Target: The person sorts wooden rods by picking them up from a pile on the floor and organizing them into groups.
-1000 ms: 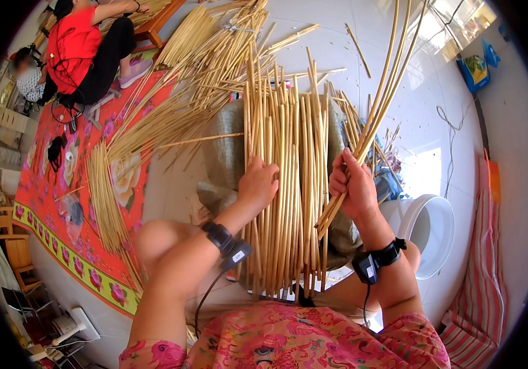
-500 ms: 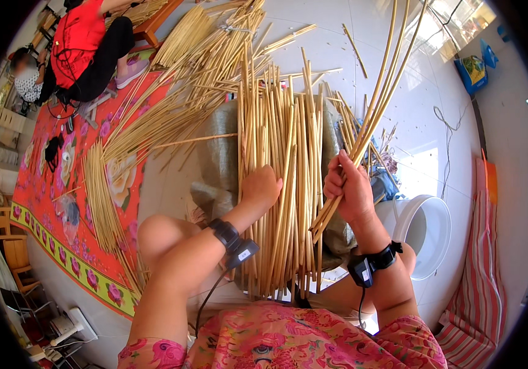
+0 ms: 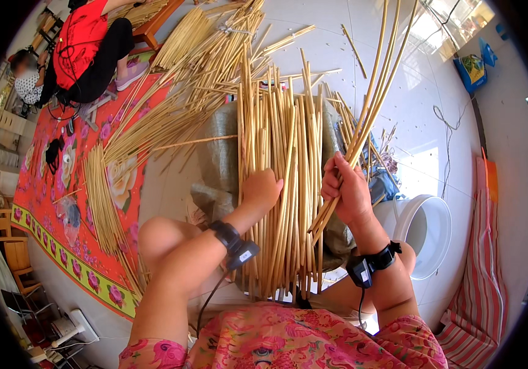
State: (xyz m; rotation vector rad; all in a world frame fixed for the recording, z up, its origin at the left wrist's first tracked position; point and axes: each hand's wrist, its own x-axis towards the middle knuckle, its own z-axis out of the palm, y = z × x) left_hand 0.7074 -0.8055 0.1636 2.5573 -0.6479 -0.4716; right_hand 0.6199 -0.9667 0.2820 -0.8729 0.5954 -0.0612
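Observation:
A thick layer of long, straw-coloured stalks point(image 3: 298, 184) lies lengthwise before me, over a greyish woven sack point(image 3: 219, 141). My left hand point(image 3: 262, 188) rests on the middle of this layer, its fingers curled down around some stalks; the fingertips are hidden. In my right hand point(image 3: 351, 194), at the right side of the layer, is a small bunch of longer stalks point(image 3: 370, 120). The fingers are wrapped round its lower part, and it slants up to the far right. Its lower ends reach over the right edge of the layer.
More stalks point(image 3: 205, 80) are heaped at the far left, some spread over a red floral mat point(image 3: 52, 203). A white bucket point(image 3: 427, 237) lies tipped to my right, near a striped cloth point(image 3: 476, 295). A person in red point(image 3: 79, 46) sits at the far left.
The bunch in my right hand has tilted slightly, its far ends shifting left. My left hand has stayed nearly still on the layer.

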